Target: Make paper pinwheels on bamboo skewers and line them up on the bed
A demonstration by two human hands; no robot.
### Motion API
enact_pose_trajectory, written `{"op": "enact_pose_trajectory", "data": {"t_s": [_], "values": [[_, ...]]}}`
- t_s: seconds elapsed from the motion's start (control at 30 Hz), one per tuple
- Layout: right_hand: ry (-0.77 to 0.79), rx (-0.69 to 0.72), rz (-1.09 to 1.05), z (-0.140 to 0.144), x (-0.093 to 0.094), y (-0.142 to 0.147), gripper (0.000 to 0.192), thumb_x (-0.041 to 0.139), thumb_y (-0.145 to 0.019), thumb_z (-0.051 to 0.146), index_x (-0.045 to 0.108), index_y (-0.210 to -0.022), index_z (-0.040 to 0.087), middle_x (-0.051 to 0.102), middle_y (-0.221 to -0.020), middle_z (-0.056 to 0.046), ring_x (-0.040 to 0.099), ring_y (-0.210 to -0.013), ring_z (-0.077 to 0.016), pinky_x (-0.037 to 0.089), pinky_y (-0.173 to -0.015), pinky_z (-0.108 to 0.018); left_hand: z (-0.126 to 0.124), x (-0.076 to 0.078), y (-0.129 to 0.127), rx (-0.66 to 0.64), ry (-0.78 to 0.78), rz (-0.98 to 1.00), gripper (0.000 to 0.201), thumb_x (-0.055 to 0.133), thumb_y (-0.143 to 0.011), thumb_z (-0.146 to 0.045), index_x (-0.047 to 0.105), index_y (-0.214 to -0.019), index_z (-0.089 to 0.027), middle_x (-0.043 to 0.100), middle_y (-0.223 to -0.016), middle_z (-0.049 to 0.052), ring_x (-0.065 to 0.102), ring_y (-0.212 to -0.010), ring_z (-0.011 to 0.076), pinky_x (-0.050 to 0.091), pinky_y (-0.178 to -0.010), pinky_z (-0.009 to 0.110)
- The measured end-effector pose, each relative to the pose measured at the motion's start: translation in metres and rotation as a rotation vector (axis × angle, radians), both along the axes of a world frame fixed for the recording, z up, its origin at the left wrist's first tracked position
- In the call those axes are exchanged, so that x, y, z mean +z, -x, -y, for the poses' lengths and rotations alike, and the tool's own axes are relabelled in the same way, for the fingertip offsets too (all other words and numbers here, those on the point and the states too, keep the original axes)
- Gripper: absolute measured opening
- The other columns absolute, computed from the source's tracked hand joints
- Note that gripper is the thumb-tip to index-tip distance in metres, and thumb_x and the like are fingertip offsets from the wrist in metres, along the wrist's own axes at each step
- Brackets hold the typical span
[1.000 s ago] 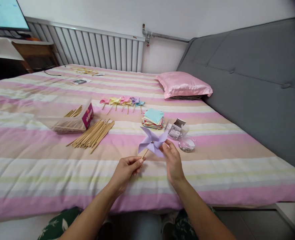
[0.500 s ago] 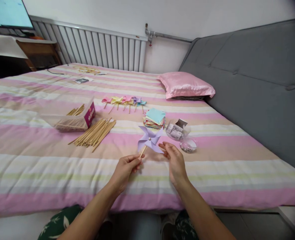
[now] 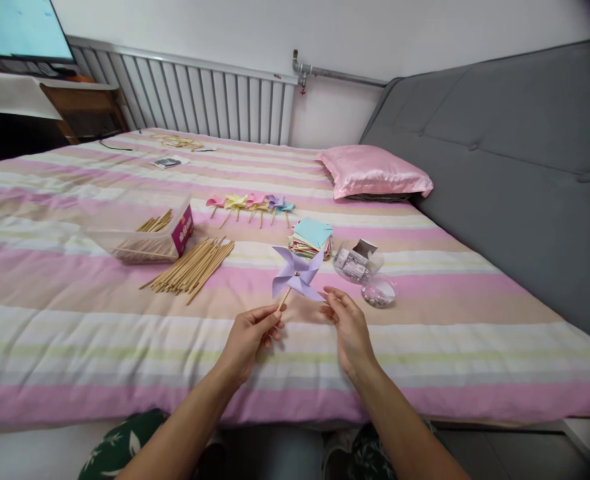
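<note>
My left hand (image 3: 249,337) pinches the wooden stick of a lilac paper pinwheel (image 3: 296,274) and holds it upright above the striped bed (image 3: 75,333). My right hand (image 3: 349,327) is just right of the pinwheel, its fingertips at the lower right blade, fingers apart. Behind the pinwheel lies a stack of coloured paper squares (image 3: 311,237). To its right stand a clear tub of small packets (image 3: 355,261) and a round lid with pins (image 3: 377,291).
A bundle of wooden sticks (image 3: 193,267) and a clear box holding more sticks (image 3: 142,232) lie to the left. A row of finished pinwheels (image 3: 251,202) sits farther back. A pink pillow (image 3: 372,172) lies by the grey headboard (image 3: 515,173).
The pinwheel has turned a little and moved slightly left and up in my left hand. My right hand has slipped from the upper blade down to the lower right blade.
</note>
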State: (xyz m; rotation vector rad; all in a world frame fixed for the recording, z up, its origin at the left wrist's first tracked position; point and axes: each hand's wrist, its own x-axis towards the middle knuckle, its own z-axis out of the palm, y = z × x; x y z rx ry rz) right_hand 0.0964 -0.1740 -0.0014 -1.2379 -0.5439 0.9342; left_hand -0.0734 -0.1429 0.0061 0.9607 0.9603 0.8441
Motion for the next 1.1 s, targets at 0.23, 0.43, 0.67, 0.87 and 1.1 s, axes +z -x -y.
{"op": "enact_pose_trajectory", "data": {"t_s": [0.23,0.43,0.67,0.87,1.1], "values": [[-0.109,0.054,-0.021,-0.0006,0.0092,-0.0028,0.041,0.072,-0.065,0.035,0.061,-0.099,0.016,0.07,-0.09,-0.005,0.063,-0.082,-0.0167,0.047,-0.077,-0.03,0.0026,0.0034,-0.0026,-0.063,-0.012,-0.119,0.033,0.073,-0.064,-0.032,0.073,-0.089,-0.012,0.061,-0.061,0.002,0.044,-0.045,0.0056,0.022,-0.041,0.018],[-0.076,0.053,-0.08,-0.0029,0.0046,0.0014,0.033,0.077,-0.059,0.035,0.065,-0.083,0.015,0.07,-0.078,-0.003,0.062,-0.074,-0.0167,0.048,-0.069,-0.029,0.0036,0.0025,-0.0035,-0.163,-0.031,-0.154,0.027,0.07,-0.066,-0.03,0.074,-0.087,-0.013,0.062,-0.06,0.003,0.042,-0.044,0.0061,0.022,-0.042,0.02],[-0.031,-0.055,-0.09,-0.0025,0.0051,0.0055,0.032,0.081,-0.05,0.033,0.065,-0.07,0.015,0.065,-0.063,0.0,0.058,-0.06,-0.0138,0.045,-0.056,-0.025,0.0039,0.0017,-0.0041,-0.189,-0.027,-0.145,0.029,0.072,-0.064,-0.032,0.075,-0.086,-0.013,0.062,-0.058,0.002,0.042,-0.044,0.0065,0.025,-0.043,0.02],[-0.02,-0.051,-0.111,-0.0015,0.004,0.0057,0.031,0.082,-0.05,0.033,0.066,-0.069,0.015,0.065,-0.062,0.0,0.055,-0.058,-0.0119,0.044,-0.055,-0.024,0.0042,0.0012,-0.0032,-0.19,-0.013,-0.131,0.031,0.072,-0.065,-0.033,0.074,-0.088,-0.013,0.063,-0.062,0.003,0.042,-0.045,0.0058,0.026,-0.045,0.02],[-0.007,-0.054,-0.087,-0.0009,0.0044,0.0053,0.03,0.083,-0.048,0.034,0.068,-0.065,0.014,0.065,-0.06,0.0,0.054,-0.055,-0.0117,0.043,-0.053,-0.024,0.0048,0.0031,-0.0031,-0.185,-0.004,-0.151,0.032,0.072,-0.063,-0.034,0.074,-0.087,-0.012,0.061,-0.057,0.002,0.039,-0.043,0.0051,0.025,-0.045,0.02]]}}
